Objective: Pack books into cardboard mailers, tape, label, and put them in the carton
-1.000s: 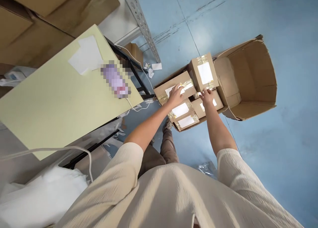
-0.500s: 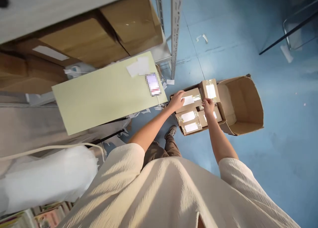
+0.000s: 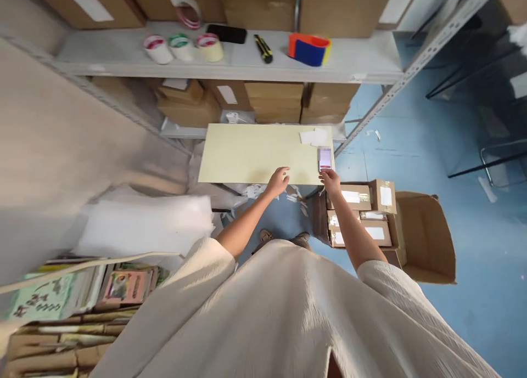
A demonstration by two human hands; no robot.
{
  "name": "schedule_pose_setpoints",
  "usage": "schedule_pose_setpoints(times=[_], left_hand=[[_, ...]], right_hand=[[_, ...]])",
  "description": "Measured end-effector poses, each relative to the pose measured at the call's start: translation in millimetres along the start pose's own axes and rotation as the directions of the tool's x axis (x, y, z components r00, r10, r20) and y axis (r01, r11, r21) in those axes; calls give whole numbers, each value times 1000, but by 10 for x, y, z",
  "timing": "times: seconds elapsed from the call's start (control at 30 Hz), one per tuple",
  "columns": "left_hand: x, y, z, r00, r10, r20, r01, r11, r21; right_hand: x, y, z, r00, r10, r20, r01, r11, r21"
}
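A pale yellow-green tabletop (image 3: pixel 251 153) lies in front of me. My left hand (image 3: pixel 280 181) hovers at its front edge, fingers loosely curved and apart, holding nothing. At the right end, my right hand (image 3: pixel 330 181) is at the lower edge of a phone (image 3: pixel 325 157) with a lit screen. Its fingers look extended; whether they touch the phone I cannot tell. White paper slips (image 3: pixel 315 137) lie just behind the phone. Below my right forearm stands an open carton (image 3: pixel 323 219) filled with several small taped boxes (image 3: pixel 382 196) bearing white labels; the forearm covers part of them.
A metal shelf (image 3: pixel 247 65) behind the tabletop holds tape rolls (image 3: pixel 209 47), a utility knife (image 3: pixel 263 49), a dark phone (image 3: pixel 226 34) and large cartons. White wrapping material (image 3: pixel 148 221) and stacked books (image 3: pixel 127 286) are at left. Paper scraps litter the blue floor (image 3: pixel 411 147).
Both hands have left the small boxes in the carton and moved over to the tabletop, the right one to the phone. My view has turned left, showing more of the shelf.
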State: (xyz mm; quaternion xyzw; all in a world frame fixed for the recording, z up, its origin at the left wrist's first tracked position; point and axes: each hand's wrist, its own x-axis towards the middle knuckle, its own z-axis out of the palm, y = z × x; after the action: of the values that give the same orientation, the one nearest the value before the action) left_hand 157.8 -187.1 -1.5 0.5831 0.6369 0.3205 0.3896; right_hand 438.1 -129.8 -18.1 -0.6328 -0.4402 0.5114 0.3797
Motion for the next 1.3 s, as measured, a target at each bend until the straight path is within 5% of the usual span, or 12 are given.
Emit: schedule_pose_setpoints(times=[0.23, 0.43, 0.57, 0.7, 1.0, 1.17, 1.3], left_hand=[[-541, -525, -1030, 963, -132, -237, 120, 991, -66], [-980, -874, -1527, 862, -278, -424, 231, 960, -160], [-1314, -1068, -1734, 715, -367, -595, 286, 930, -230], [-1683, -1167, -1820, 528, -449, -721, 339, 890, -305], [-2630, -1094, -1637, 181, -587, -789, 389, 780, -491], [-3137, -1139, -1642, 21, -616, -787, 354, 741, -571], [-3489, -1310, -1778, -40, -601, -798, 321, 749, -580]], right_hand=[[-221, -452, 1310, 968, -28, 251, 55, 993, -101], [-221, -737, 2234, 853, -42, 521, 134, 981, -141], [-223, -874, 2852, 734, -31, 678, 206, 962, -179], [-295, -953, 3378, 569, -23, 822, 287, 942, -173], [-899, -912, 4175, 224, 54, 973, 449, 880, -152], [-1425, -871, 4563, 115, 90, 989, 501, 855, -136], [-1878, -831, 4874, 80, 131, 988, 519, 841, -154]])
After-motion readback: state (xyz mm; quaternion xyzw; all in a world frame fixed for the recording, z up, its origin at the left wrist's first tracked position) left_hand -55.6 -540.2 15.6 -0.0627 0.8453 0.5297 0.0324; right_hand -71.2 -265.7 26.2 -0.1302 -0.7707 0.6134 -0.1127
